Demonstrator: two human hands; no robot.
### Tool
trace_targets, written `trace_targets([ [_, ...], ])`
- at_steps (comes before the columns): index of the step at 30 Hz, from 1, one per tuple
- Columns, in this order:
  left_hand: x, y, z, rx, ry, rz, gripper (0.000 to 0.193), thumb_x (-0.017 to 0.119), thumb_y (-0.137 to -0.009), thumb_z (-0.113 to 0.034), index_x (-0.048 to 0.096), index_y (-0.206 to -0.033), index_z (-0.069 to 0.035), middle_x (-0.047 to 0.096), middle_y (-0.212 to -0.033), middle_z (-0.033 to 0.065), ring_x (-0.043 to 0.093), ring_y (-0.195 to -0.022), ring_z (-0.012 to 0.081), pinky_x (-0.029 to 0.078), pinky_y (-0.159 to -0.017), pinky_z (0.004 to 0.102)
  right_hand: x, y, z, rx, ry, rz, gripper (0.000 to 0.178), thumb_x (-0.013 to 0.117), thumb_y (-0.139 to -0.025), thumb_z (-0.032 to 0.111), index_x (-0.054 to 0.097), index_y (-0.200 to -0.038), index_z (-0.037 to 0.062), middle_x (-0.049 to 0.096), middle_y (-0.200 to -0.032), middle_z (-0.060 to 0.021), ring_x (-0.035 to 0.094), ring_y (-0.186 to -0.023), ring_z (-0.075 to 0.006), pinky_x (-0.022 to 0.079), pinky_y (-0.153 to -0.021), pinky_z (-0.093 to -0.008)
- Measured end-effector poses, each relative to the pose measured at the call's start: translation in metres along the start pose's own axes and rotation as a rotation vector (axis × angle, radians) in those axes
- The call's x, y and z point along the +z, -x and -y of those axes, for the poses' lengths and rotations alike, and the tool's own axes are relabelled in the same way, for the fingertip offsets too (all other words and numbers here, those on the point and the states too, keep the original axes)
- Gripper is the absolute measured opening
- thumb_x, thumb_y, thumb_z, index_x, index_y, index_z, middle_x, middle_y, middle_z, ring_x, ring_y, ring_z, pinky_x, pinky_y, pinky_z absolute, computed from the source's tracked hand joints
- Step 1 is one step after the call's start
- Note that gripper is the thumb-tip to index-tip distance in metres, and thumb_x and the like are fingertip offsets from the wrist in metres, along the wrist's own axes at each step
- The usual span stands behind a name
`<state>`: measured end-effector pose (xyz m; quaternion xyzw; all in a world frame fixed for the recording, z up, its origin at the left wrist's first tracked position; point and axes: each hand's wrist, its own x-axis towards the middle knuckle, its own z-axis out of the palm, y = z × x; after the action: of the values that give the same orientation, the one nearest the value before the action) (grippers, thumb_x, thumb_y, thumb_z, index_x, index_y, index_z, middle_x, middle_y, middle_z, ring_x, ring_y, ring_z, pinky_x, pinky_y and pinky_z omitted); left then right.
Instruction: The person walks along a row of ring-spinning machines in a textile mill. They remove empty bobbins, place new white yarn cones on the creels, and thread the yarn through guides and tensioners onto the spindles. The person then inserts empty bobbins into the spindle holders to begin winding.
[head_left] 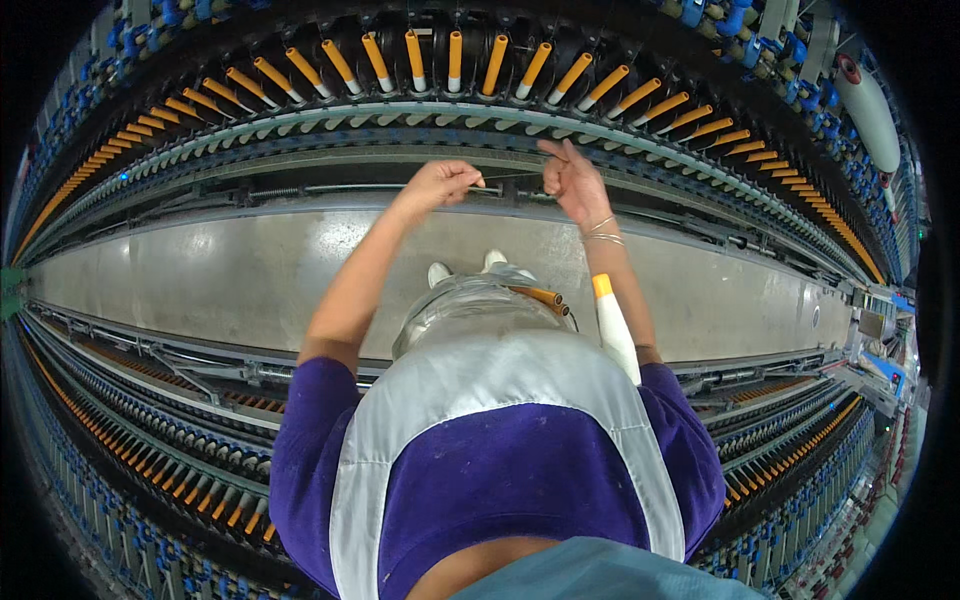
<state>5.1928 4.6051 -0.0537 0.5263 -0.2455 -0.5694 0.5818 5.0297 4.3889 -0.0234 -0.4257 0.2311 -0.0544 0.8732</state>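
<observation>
Pale grey, a thin strand that looks like thread shows at twelve o'clock from the picture's centre, running nearly straight across the gap between the two hands. It should weigh almost nothing, limp and soft when slack, likely a little slippery and easy to snap if jerked. A light fingertip pinch near its left end looks the surest hold, with only gentle tension toward the right end, since gripping it in the palm would give little control.

Just left of twelve, the person's left hand is closed down small, fingers curled and thumb against forefinger, apparently nipping the strand; its forearm rises from about eight o'clock, knuckles up. Near one o'clock, the right hand is partly open: two fingers stick out toward eleven, the others fold in, and which of them, if any, grips the strand cannot be told. Bangles circle that wrist. Just past three, a white bobbin with a yellow-orange top lies beside the right forearm.
</observation>
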Motion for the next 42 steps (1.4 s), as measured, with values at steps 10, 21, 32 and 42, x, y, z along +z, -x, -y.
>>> trace_targets([
  [10,-0.066,-0.164,0.032,-0.343,0.727,-0.708,0.017,0.065,-0.091,-0.014,0.066,-0.1,0.0,0.047,-0.06,0.0046,0.042,-0.05,0.0158,0.029,-0.042,0.0329,-0.133,-0.079,-0.053,-0.549,1.194,-0.503,0.025,0.077,-0.078,0.025,0.071,-0.079,0.0008,0.067,-0.073,-0.0114,0.062,-0.067,-0.0249,0.049,-0.065,-0.0344],
  [21,-0.039,-0.217,0.058,-0.106,0.228,-0.934,0.02,0.063,-0.087,-0.016,0.064,-0.105,-0.007,0.061,-0.089,0.004,0.057,-0.076,0.0158,0.043,-0.065,0.028,-0.139,-0.124,-0.038,-0.55,0.871,-0.642,0.012,0.069,-0.082,0.021,0.075,-0.081,0.0102,0.068,-0.074,-0.0156,0.066,-0.067,-0.0328,0.052,-0.062,-0.0362],
  [32,0.028,-0.18,-0.103,0.48,-0.036,-0.896,0.024,0.057,-0.094,-0.018,0.072,-0.094,0.001,0.053,-0.053,0.0008,0.046,-0.041,0.0069,0.035,-0.038,0.0237,-0.022,-0.101,0.018,-0.826,1.122,-0.188,0.017,0.061,-0.09,0.01,0.068,-0.103,-0.0001,0.071,-0.085,-0.0135,0.07,-0.071,-0.0178,0.054,-0.062,-0.0271],
  [42,-0.001,-0.207,0.024,0.111,-0.144,-0.962,0.031,0.053,-0.098,-0.019,0.06,-0.126,-0.008,0.057,-0.059,0.0028,0.052,-0.046,0.0113,0.045,-0.044,0.0287,-0.002,-0.059,0.037,-0.717,1.001,-0.374,0.011,0.064,-0.087,0.007,0.068,-0.095,0.0006,0.072,-0.083,-0.0092,0.069,-0.071,-0.0222,0.054,-0.06,-0.0271],
])
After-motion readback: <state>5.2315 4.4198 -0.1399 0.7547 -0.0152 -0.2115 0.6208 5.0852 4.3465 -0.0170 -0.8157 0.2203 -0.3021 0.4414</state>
